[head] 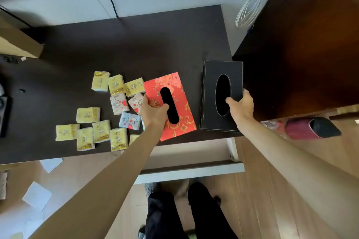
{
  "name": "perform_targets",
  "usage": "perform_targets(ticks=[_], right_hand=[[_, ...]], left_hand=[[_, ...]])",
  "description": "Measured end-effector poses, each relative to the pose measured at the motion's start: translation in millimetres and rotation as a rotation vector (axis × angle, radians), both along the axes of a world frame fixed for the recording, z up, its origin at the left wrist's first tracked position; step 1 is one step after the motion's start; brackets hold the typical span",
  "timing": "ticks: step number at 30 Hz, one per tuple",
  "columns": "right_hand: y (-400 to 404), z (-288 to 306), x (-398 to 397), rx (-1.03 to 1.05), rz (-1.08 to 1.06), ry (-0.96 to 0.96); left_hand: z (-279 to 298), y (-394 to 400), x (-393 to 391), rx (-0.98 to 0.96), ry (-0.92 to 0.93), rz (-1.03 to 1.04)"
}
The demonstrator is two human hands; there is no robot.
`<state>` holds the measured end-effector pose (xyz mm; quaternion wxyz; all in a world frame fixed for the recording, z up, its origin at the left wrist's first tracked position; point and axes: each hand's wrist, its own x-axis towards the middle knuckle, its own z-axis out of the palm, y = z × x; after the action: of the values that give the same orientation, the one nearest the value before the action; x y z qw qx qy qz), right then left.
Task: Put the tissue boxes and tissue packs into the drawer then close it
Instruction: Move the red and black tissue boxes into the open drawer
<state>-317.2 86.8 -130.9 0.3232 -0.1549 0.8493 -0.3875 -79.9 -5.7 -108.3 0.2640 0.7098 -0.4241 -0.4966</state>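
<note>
A red tissue box with gold flowers [174, 91] lies on the dark desk [116, 44]. My left hand [153, 112] grips its left side, thumb hooked into the oval slot. A black tissue box [211, 75] stands to its right; my right hand [241, 107] holds its right edge with the thumb in the oval opening. Several small yellow tissue packs [100, 81] and a few white, pink and blue ones [118, 103] lie scattered left of the red box. Below the desk's front edge the white drawer [194, 170] stands pulled out, its inside looking bare.
A dark brown cabinet [301, 44] rises at the right, close to the black box. A maroon slipper [310, 128] lies on the wooden floor beside it. Papers [37, 195] litter the floor at the left. A cardboard box [17, 42] sits at the desk's left.
</note>
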Motion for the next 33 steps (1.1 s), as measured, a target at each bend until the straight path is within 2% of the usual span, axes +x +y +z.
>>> perform_targets(ticks=[7,15,20,33], right_hand=[[72.6,4.7,22.1,-0.137,0.0,-0.037],[119.5,-24.3,51.2,-0.103,0.022,-0.109],[137.5,-36.5,62.4,-0.101,0.054,-0.052],[223.7,-25.4,94.2,-0.007,0.01,-0.129]], left_hand=[[5.8,73.7,21.8,-0.088,0.066,0.008],[-10.6,143.8,31.1,-0.203,0.031,-0.075],[-26.2,158.4,36.2,-0.195,0.029,-0.079],[-30.4,196.4,51.6,-0.115,0.012,-0.11]])
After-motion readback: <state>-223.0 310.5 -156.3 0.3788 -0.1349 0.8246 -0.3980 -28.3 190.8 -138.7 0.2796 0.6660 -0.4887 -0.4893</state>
